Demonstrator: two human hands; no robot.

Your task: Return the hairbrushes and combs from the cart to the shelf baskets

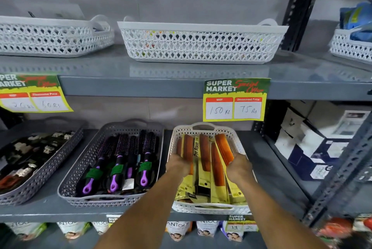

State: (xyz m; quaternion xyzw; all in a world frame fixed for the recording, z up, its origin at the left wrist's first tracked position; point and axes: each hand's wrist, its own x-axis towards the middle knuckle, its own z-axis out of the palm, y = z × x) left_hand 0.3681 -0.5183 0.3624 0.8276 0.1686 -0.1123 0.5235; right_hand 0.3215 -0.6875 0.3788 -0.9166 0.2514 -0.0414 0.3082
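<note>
Head view | grey shelf (261, 148); white basket (239, 144) | both grips on combs (216, 160), closure unclear

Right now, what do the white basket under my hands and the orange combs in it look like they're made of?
The white basket looks like moulded plastic with a matte finish: its walls are a regular perforated lattice with cut-out handles. The orange combs look like slightly translucent amber plastic with fine moulded teeth, on yellow backing cards that are probably printed card, though film is possible.
</note>
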